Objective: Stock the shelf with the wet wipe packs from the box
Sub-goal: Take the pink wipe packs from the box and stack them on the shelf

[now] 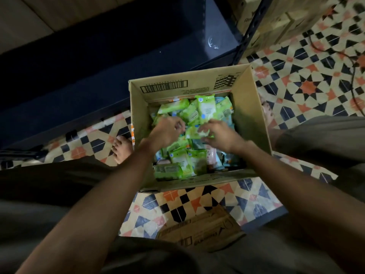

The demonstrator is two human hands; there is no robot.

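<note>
An open cardboard box stands on the tiled floor, filled with several green wet wipe packs and a few pale blue and pink ones. Both my hands are inside it. My right hand grips a green pack at the middle of the pile, thumb and fingers curled on its edge. My left hand reaches in from the left with curled fingers touching the same pack's left end; its grip is partly hidden. The dark shelf lies just beyond the box.
A perforated metal shelf post rises at the upper right, with cardboard cartons behind it. A flattened carton lies on the patterned floor near me. My bare feet flank the box. A dark cable runs at far right.
</note>
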